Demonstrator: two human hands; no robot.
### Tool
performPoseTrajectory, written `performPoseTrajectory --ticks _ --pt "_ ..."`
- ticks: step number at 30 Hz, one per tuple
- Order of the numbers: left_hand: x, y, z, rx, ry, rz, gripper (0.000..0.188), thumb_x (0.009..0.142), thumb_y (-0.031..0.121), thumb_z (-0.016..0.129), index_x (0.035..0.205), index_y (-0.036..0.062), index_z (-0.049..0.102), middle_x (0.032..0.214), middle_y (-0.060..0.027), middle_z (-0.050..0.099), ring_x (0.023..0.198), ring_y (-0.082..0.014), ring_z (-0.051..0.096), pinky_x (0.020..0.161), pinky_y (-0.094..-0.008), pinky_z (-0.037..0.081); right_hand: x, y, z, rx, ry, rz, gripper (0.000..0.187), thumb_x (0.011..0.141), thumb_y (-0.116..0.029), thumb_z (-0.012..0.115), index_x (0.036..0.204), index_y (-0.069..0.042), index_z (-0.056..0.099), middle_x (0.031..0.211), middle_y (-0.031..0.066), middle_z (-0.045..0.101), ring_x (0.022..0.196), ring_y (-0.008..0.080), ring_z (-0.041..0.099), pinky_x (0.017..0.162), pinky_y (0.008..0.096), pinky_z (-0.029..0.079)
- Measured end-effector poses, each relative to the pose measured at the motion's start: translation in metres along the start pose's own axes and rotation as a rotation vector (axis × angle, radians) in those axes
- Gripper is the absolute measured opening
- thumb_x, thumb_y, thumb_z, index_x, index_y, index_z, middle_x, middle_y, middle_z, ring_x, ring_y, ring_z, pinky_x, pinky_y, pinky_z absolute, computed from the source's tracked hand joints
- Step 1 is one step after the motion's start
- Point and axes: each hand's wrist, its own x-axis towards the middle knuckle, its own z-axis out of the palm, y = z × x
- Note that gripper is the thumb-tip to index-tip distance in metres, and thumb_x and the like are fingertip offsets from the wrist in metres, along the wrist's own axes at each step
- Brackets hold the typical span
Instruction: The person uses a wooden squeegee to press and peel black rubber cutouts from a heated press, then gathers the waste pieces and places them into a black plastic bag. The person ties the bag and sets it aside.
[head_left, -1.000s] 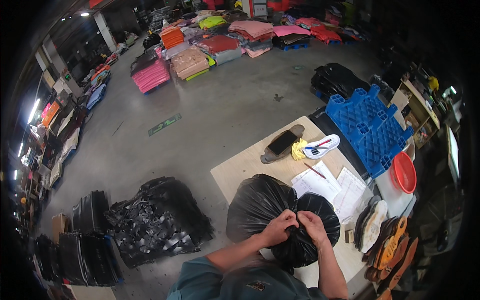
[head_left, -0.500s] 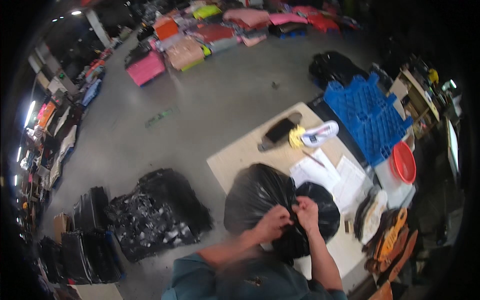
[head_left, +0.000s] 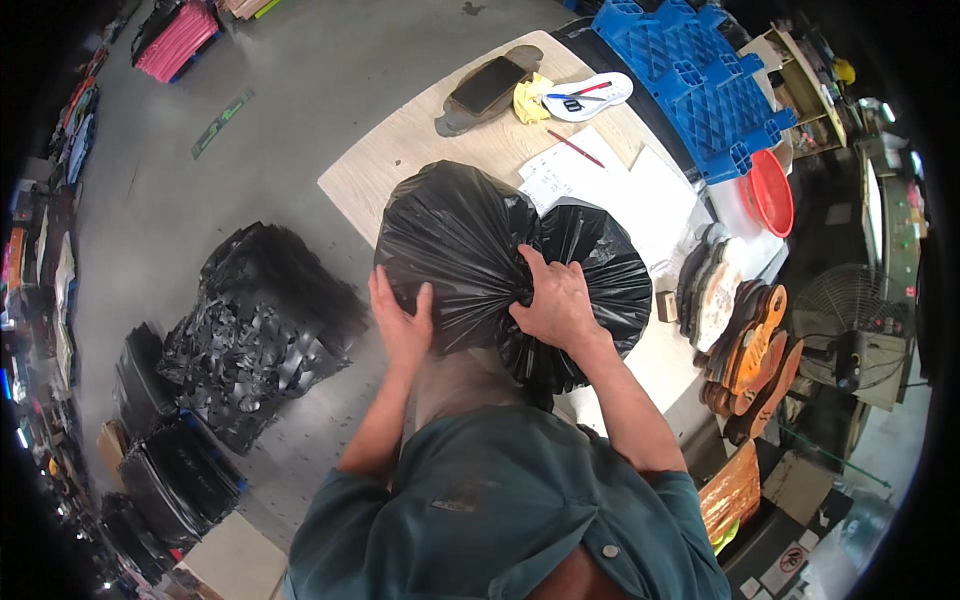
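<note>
A full black plastic bag [head_left: 455,235] rests on the table, gathered into a neck at its right side. The bag's loose top [head_left: 600,255] fans out beyond that neck. My left hand [head_left: 403,325] lies against the bag's near left side with thumb and fingers apart. At the gathered neck, my right hand [head_left: 558,302] is closed on the twisted plastic, its index finger stretched out over the bag. The thumb presses into the folds, and the other fingertips are partly hidden. What the bag contains cannot be seen.
The pale wooden table [head_left: 375,160] carries a dark phone [head_left: 490,82], a yellow cloth [head_left: 530,98], a white sole-shaped piece [head_left: 590,97], pens and papers [head_left: 655,205]. Right stand a red basin [head_left: 770,192], stacked sole shapes [head_left: 755,340] and a fan [head_left: 848,350]. A black heap [head_left: 260,320] lies left.
My left hand has left the gathered neck and moved to the bag's left side, opening. My right hand stays at the neck. The view has tilted down towards the table.
</note>
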Motion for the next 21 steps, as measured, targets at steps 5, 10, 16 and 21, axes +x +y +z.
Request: performPoseTrajectory --ticks 5,10,16,21 --pt "0.007 -0.041 -0.002 -0.23 0.008 -0.407 0.078 0.102 0.039 0.073 0.155 -0.0094 0.043 0.154 -0.0314 0.052 0.145 -0.0363 0.05 0.121 -0.0418 0.037 -0.012 0.004 0.002 0.124 0.146 -0.12 0.08 0.077 -0.01 0.077 0.153 -0.003 0.051 0.091 0.0199 0.069 0.094 0.039 0.064 0.098 0.0441 0.049" --pt "0.011 -0.056 -0.011 -0.488 -0.16 -0.776 0.078 0.104 0.053 0.066 0.152 -0.0071 0.052 0.143 -0.0188 0.065 0.132 -0.0234 0.06 0.113 -0.0339 0.044 -0.008 -0.005 -0.002 0.284 0.107 0.039 0.074 0.076 -0.008 0.077 0.147 -0.006 0.057 0.091 0.0191 0.071 0.094 0.0385 0.066 0.093 0.0473 0.056" --pt "0.005 -0.027 -0.015 -0.637 -0.033 -0.764 0.049 0.106 0.041 0.069 0.129 -0.0018 0.067 0.114 -0.009 0.073 0.102 -0.0143 0.065 0.093 -0.0299 0.051 0.004 -0.025 -0.017 0.573 0.127 0.056 0.069 0.074 0.012 0.065 0.142 -0.004 0.061 0.116 0.0079 0.073 0.103 0.0155 0.068 0.098 0.03 0.053" --pt "0.005 -0.015 -0.016 -0.829 -0.044 -0.824 0.054 0.103 0.041 0.072 0.133 -0.0035 0.065 0.119 -0.0118 0.074 0.101 -0.0184 0.068 0.09 -0.0356 0.056 0.004 -0.051 -0.037 0.76 0.132 0.105 0.065 0.071 0.009 0.061 0.135 -0.003 0.067 0.114 0.0059 0.071 0.1 0.0117 0.062 0.097 0.0255 0.045"
